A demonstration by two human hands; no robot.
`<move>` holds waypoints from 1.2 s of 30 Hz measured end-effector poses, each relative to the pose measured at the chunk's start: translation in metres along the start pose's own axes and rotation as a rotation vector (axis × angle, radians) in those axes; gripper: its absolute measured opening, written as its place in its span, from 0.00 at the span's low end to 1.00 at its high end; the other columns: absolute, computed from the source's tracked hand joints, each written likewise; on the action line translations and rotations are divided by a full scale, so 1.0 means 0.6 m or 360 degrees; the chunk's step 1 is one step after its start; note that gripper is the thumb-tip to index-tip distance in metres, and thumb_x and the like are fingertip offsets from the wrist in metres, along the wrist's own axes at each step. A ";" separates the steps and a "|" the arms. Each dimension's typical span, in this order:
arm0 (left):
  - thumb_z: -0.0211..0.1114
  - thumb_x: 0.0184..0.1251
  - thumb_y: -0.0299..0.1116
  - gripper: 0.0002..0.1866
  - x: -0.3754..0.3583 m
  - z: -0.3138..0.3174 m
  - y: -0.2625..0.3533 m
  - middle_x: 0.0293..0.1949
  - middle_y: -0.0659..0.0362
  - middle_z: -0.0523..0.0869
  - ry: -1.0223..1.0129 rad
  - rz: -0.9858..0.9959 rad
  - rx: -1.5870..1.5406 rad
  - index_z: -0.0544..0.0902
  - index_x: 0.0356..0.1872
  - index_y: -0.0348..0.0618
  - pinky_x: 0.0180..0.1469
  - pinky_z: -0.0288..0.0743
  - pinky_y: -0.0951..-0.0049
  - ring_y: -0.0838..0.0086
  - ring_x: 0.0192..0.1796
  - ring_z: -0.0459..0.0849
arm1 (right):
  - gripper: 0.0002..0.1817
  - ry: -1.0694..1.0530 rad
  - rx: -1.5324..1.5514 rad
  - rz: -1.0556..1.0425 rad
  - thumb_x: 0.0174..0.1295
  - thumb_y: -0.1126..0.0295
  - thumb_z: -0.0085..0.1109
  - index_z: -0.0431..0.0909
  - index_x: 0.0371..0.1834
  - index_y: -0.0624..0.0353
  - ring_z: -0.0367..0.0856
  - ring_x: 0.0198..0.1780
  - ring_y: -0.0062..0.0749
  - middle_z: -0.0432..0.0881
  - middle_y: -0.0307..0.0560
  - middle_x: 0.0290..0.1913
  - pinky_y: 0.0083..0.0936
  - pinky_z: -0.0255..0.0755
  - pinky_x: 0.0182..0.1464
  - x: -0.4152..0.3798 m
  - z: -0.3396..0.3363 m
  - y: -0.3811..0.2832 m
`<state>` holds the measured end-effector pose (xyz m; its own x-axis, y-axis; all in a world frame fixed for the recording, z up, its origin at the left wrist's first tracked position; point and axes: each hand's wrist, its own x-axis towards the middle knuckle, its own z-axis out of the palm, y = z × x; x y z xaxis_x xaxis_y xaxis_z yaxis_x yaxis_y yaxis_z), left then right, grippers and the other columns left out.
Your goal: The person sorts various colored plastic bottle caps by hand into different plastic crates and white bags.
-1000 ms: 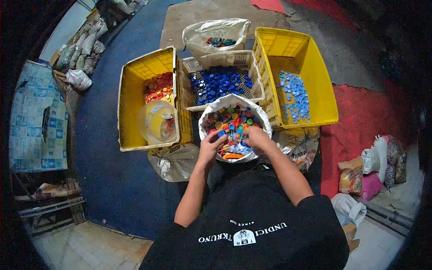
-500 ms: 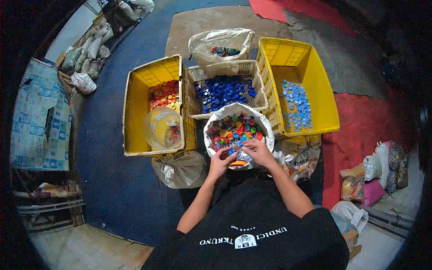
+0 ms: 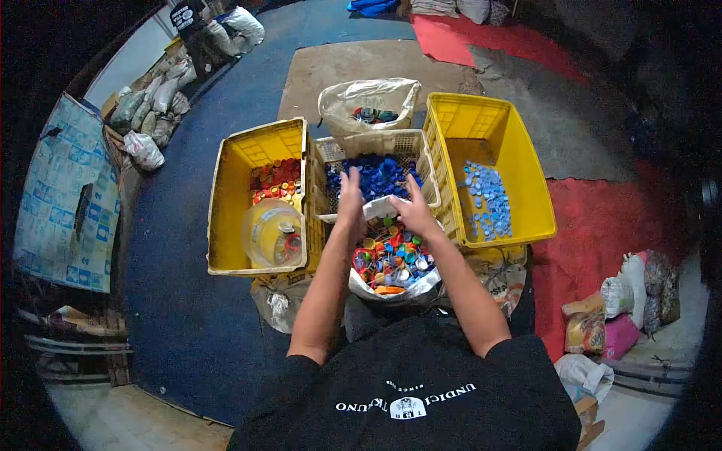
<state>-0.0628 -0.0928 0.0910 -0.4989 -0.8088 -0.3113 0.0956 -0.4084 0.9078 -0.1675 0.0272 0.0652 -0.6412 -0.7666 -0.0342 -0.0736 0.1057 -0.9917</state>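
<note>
My left hand [image 3: 350,200] is open over the near left edge of the white crate [image 3: 322,154], its fingers stretched forward. Across from it, my right hand [image 3: 416,211] is also open, fingers apart, above the crate's near right edge. Neither hand shows anything held. Blue bottle caps [image 3: 380,171] lie in the crate beyond my fingertips, some of them blurred. Below my hands and between my forearms stands a white sack [image 3: 410,289] of mixed caps [image 3: 391,255], in red, orange, green, blue and white.
The left yellow crate [image 3: 222,225] holds red and yellow caps and a clear round container [image 3: 263,237]. Light blue caps lie in the right yellow crate [image 3: 530,173]. Behind stands another white sack [image 3: 338,105]. Far left, a person [image 3: 188,26] is near filled sacks [image 3: 162,94].
Both hands have moved forward from the mixed-cap sack to the white crate, and their fingers have spread open. The view has tilted up, showing a person at the far left.
</note>
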 end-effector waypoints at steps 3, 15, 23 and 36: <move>0.55 0.71 0.51 0.40 -0.014 -0.026 -0.015 0.64 0.45 0.71 0.0020 0.0294 0.0022 0.53 0.72 0.32 0.67 0.58 0.68 0.65 0.65 0.69 | 0.41 -0.0227 0.0093 0.0089 0.62 0.60 0.63 0.52 0.73 0.61 0.78 0.55 0.38 0.73 0.60 0.61 0.28 0.72 0.56 -0.041 -0.034 0.016; 0.64 0.61 0.49 0.18 -0.279 -0.130 -0.187 0.46 0.59 0.86 -0.0682 0.0609 0.2180 0.85 0.48 0.53 0.70 0.51 0.44 0.64 0.57 0.78 | 0.15 -0.0542 -0.0787 0.0037 0.57 0.65 0.60 0.81 0.46 0.58 0.84 0.42 0.46 0.85 0.52 0.39 0.40 0.76 0.48 -0.112 0.024 0.184; 0.57 0.66 0.55 0.20 -0.283 -0.110 -0.148 0.42 0.53 0.86 -0.0899 0.0248 0.2438 0.85 0.50 0.58 0.71 0.49 0.47 0.60 0.54 0.79 | 0.20 -0.0347 -0.1256 0.0515 0.53 0.53 0.63 0.83 0.47 0.49 0.82 0.50 0.46 0.85 0.50 0.45 0.39 0.76 0.51 -0.053 0.089 0.215; 0.59 0.65 0.52 0.20 -0.214 -0.126 -0.144 0.37 0.55 0.87 -0.0886 0.0351 0.2094 0.83 0.52 0.54 0.55 0.65 0.50 0.62 0.43 0.84 | 0.12 -0.0538 -0.1238 0.0598 0.44 0.67 0.67 0.86 0.34 0.53 0.85 0.44 0.46 0.86 0.54 0.38 0.38 0.78 0.49 -0.035 0.054 0.265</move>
<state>0.0583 0.0145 0.0310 -0.8727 -0.4106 -0.2641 -0.4805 0.6267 0.6134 -0.1408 0.0393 -0.0956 -0.4790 -0.7268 -0.4922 -0.4760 0.6862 -0.5500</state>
